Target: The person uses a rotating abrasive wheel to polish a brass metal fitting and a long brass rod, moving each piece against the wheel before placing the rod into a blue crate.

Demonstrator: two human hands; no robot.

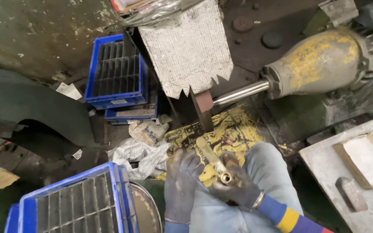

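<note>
The right hand (238, 187) clenches a short brass tube (214, 160); the left hand (181, 185) steadies it. Just beyond that grip stands the dark buffing wheel (203, 113), which could snatch a loosely held tube.

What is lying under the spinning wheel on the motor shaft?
Under the wheel lies a yellow printed sheet, partly covered by the brass tube and both hands, left, right. What lies beneath the sheet is hidden.

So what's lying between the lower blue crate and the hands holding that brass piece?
In the head view, crumpled grey paper or cloth and a round metal rim lie between the blue crate and the left hand.
</note>
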